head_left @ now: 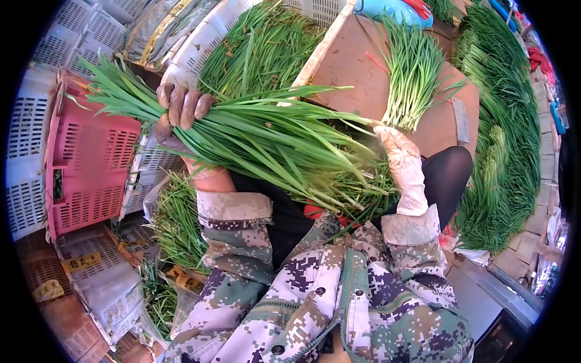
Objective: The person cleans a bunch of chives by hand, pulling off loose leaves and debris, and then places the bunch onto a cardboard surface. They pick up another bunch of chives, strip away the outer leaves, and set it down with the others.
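A large loose bunch of garlic chives [260, 133] stretches across in front of me, leaf tips to the upper left and pale stem ends to the right. My left hand [183, 112], in a brown-stained glove, wraps its fingers round the leafy part. My right hand [402, 160], in a dirty whitish glove, is at the stem ends; its fingertips look closed on a stalk there, though that spot is blurred. Under the bunch, loose trimmings [357, 187] lie over my lap. Beyond my right hand, a neat bunch of chives [408, 78] rests on a brown board [351, 57].
A white crate [190, 51] of chives stands at the back. Pink crate [91, 163] and stacked white crates [27, 151] are on the left. A long heap of chives [502, 139] lies on the right. A metal strip [461, 121] lies at the board's edge.
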Action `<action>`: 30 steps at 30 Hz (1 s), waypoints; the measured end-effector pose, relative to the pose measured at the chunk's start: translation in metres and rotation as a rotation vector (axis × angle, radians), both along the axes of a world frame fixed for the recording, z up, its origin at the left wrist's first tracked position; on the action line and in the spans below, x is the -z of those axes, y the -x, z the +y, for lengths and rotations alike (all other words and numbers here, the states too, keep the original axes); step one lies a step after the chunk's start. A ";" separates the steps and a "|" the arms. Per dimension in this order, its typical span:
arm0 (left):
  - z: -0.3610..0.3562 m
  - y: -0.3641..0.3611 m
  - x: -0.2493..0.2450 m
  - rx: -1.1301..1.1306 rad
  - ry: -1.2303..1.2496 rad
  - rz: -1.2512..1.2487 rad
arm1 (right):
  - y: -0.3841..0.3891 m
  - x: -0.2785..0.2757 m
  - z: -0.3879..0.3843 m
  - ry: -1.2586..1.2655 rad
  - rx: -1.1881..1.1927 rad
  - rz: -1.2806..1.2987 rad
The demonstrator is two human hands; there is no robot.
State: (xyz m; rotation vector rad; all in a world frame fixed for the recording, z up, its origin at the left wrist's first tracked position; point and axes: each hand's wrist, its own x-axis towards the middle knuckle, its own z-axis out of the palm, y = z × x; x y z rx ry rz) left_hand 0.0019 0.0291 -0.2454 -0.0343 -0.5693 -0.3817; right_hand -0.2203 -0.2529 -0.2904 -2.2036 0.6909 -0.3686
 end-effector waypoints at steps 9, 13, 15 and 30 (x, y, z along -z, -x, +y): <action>0.000 0.000 0.002 0.068 0.134 -0.033 | -0.033 0.006 0.002 -1.121 -0.134 -0.232; 0.001 0.000 0.004 0.054 0.109 -0.009 | -0.032 0.015 0.000 -1.220 -0.137 -0.322; 0.002 -0.002 0.006 0.057 0.108 -0.019 | -0.033 0.004 0.007 -1.229 -0.113 -0.334; 0.003 0.002 0.001 -0.028 -0.018 -0.018 | -0.027 0.009 0.011 -0.349 -0.232 -0.110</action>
